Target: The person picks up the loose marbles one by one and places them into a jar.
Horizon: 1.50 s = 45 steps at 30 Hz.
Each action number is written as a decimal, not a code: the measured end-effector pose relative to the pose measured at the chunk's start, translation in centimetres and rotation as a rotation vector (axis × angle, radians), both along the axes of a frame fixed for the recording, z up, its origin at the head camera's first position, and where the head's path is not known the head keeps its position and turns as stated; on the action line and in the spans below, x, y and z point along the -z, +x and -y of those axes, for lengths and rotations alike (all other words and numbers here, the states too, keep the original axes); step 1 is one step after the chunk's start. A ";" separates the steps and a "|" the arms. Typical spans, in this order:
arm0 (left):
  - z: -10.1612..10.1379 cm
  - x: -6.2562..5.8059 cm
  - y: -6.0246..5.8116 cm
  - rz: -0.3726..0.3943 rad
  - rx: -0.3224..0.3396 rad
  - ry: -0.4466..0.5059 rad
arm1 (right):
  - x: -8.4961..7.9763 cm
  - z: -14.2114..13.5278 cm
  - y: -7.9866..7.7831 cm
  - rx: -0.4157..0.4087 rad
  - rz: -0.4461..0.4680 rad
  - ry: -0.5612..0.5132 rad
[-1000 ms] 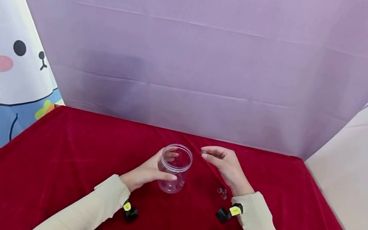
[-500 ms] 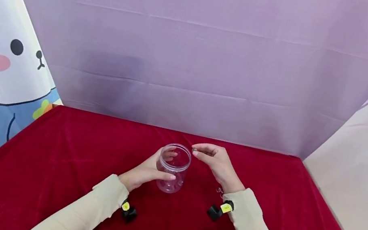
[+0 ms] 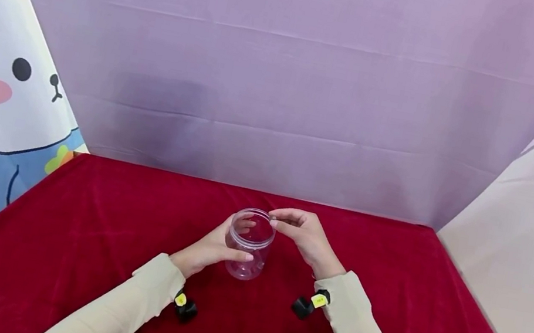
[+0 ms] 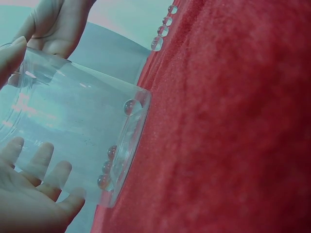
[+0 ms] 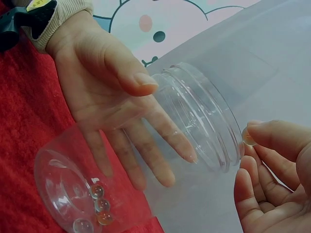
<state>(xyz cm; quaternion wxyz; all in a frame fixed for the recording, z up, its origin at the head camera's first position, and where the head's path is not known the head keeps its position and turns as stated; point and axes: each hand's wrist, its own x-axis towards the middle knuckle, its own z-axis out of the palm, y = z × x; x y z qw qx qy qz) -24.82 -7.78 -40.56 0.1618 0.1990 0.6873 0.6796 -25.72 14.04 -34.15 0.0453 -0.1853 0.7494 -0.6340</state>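
Observation:
My left hand (image 3: 209, 249) grips a clear plastic jar (image 3: 245, 273), thumb on the near side and fingers around the far side. The jar is lidless and stands on the red cloth. Several clear glass marbles (image 5: 102, 205) lie at its bottom. At the right side of the jar's rim is my right hand (image 3: 306, 240). Its thumb and fingertips pinch one clear marble (image 5: 249, 137), best seen in the right wrist view, just outside the jar's mouth. A row of several loose marbles (image 4: 163, 31) rests on the cloth, almost wholly hidden by the right wrist in the head view.
Red velvet cloth (image 3: 142, 204) covers the table. A plain lilac curtain (image 3: 278, 103) hangs behind it. Printed cartoon panels flank both sides, with a white animal figure (image 3: 6, 61) on the left. A black wrist camera (image 3: 302, 308) sits below the right cuff.
My right hand has moved left, carrying the pinched marble up to the jar's rim. Its wrist now covers the loose marbles in the head view. The left hand keeps its hold on the jar.

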 end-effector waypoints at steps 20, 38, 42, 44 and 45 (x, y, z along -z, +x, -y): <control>0.0 0.0 0.2 0.001 -0.022 -0.015 | 0.4 0.2 -0.1 -0.014 0.002 -0.005; -0.1 -0.2 0.3 0.003 -0.018 -0.014 | 0.2 0.2 0.1 -0.025 0.008 -0.026; -0.1 -0.3 0.2 0.006 -0.010 -0.015 | 0.4 0.1 0.0 -0.013 0.015 -0.023; -0.2 -0.3 0.2 0.007 -0.013 -0.015 | 0.5 0.2 -0.1 -0.011 0.017 -0.024; -0.2 -0.3 0.2 0.005 -0.013 -0.013 | 0.5 0.2 -0.1 -0.012 0.018 -0.021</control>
